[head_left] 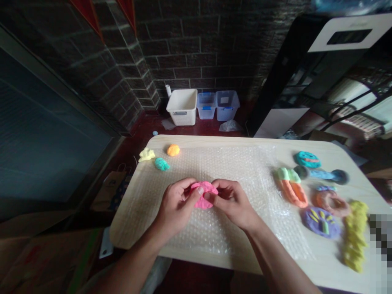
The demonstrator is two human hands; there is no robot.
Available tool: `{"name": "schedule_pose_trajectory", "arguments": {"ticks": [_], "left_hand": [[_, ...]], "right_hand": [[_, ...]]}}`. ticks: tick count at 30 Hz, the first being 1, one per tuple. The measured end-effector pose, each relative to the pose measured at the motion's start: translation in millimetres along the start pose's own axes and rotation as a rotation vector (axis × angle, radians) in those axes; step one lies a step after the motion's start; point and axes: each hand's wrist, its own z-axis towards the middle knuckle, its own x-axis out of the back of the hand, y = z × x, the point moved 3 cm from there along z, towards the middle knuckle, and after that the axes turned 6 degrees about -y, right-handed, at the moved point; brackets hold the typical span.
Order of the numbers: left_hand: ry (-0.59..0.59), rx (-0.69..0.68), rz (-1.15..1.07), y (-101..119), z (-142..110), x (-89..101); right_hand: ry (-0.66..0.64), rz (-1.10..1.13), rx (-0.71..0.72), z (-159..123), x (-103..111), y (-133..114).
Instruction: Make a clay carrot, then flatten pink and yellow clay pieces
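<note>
The left grip [180,204] and right grip [230,198] pinch a flat, pink clay disc [202,202], seemingly mid-shaping. Multicoloured, moulded clay figures [312,222] look finished; a round orange clay lump [173,150] seems unworked.

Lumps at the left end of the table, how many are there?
3: a pale yellow lump at the left edge of the table, an orange lump to its right, and a teal lump nearer the camera than both. None looks hidden there.
</note>
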Motion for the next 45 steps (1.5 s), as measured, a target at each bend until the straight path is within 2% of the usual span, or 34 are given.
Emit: {"name": "schedule_pose_trajectory", "arguments": {"ticks": [9,12,22,34,40,45], "left_hand": [[-0.024,0.010,-0.122,0,3,-2.3],[0.006,0.010,-0.098,-1,2,-3.5],[-0.004,0.028,-0.087,0,2,-1.6],[-0.014,-0.106,0.071,6,1,-2.9],[-0.004,-0.056,-0.068,2,1,-4.1],[0.008,-0.073,-0.038,4,3,-6.1]], "right_hand": [[-0.053,0.043,-0.013,0,-4,-1],[-0.061,0.038,-0.029,-1,-4,-1],[-0.019,0.029,0.020,-2,-6,-5],[0.030,0.008,0.063,-1,-2,-9],[0.073,0.006,0.043,-3,3,-9],[0.071,0.008,0.027,-2,1,-8]]}}
